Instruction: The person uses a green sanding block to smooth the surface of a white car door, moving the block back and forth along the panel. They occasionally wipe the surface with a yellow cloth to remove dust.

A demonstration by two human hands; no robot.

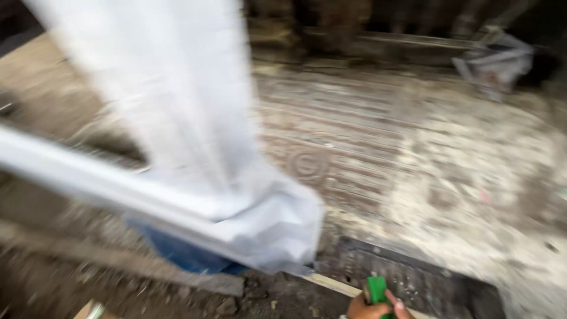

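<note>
The picture is blurred by motion. At the bottom edge my right hand (378, 307) grips a small green object (376, 289); only the fingertips show. A large white sheet or sack (183, 118) hangs down through the left half of the view and bunches up at its lower end. A long white bar (71, 171) crosses under it from the left edge towards the middle. My left hand is out of view.
Dusty ground with patterned, ribbed paving (354, 136) fills the middle. A dark metal grate (407, 277) lies beside my right hand. Something blue (183, 251) sits beneath the white sheet. Grey debris (493, 62) lies at the far right, rubble at lower left.
</note>
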